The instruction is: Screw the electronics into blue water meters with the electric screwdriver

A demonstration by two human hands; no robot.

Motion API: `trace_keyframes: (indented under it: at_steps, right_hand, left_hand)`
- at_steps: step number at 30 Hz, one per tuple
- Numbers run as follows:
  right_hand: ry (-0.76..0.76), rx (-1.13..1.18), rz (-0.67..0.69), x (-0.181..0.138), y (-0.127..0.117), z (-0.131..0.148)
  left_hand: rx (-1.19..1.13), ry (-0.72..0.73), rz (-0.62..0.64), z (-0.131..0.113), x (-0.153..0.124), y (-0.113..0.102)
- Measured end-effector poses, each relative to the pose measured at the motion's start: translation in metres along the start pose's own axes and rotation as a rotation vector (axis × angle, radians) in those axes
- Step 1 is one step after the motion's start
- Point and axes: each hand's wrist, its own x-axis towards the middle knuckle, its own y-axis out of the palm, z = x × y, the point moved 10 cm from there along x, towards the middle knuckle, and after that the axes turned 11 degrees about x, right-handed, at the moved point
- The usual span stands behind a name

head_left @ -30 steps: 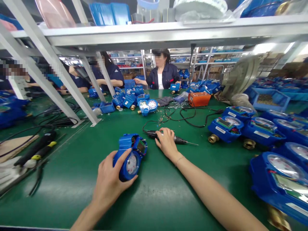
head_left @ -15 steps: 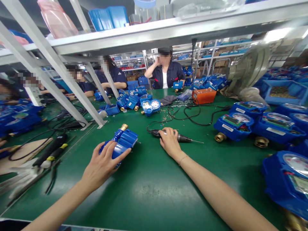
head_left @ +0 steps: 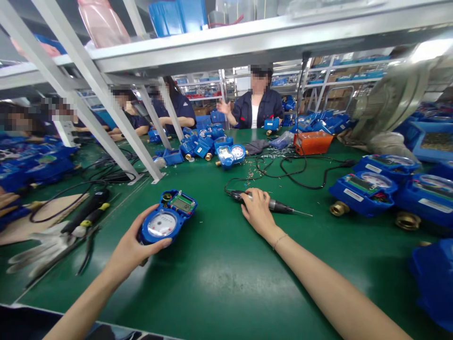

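Observation:
My left hand (head_left: 136,238) grips a blue water meter (head_left: 163,223) by its left side, thumb along the near edge. The meter's round dial faces up, and a green circuit board with a small display shows at its far end. To the right, my right hand (head_left: 260,212) is closed over the body of a black and silver electric screwdriver (head_left: 281,207) lying on the green tabletop (head_left: 219,274). Its thin bit points right, and its cord runs off behind. Another water meter (head_left: 230,156) with its dial up lies farther back, beside loose small screws (head_left: 252,174).
Several blue meters (head_left: 364,191) stand at the right. An orange box (head_left: 313,143) and a fan (head_left: 389,99) are behind. Pliers (head_left: 92,216) and a white glove (head_left: 46,248) lie left. Metal posts (head_left: 106,108) hold a shelf overhead. A co-worker (head_left: 257,106) sits opposite.
My left hand has turned the water meter over, so its dial and circuit board now face up. My right hand stays on the screwdriver. The co-worker opposite has lowered a hand from the head.

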Motion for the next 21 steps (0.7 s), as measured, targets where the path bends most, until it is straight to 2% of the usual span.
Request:
trace_keyframes:
  at_steps: [3, 7, 12, 15, 18, 21]
  right_hand:
    - [-0.093, 0.082, 0.054, 0.000, 0.008, 0.021]
    - [-0.169, 0.166, 0.131, -0.005, 0.019, 0.044]
    - [-0.142, 0.167, 0.124, -0.008, 0.015, 0.035]
    - [-0.090, 0.136, 0.085, -0.007, 0.007, 0.019]
    - [-0.040, 0.104, 0.051, -0.005, 0.003, 0.007]
    - [0.006, 0.053, 0.018, -0.002, 0.003, 0.001]
  left_hand:
    - [-0.224, -0.018, 0.053, 0.006, -0.003, 0.002]
    - [-0.481, -0.006, 0.191, 0.011, 0.001, 0.027]
    - [-0.646, -0.051, 0.132, 0.011, 0.012, 0.038]
    - [-0.612, -0.112, 0.070, 0.017, 0.020, 0.030]
    - [-0.536, -0.159, -0.023, 0.043, 0.038, 0.011]
    - [-0.341, -0.060, -0.140, 0.073, 0.071, -0.017]
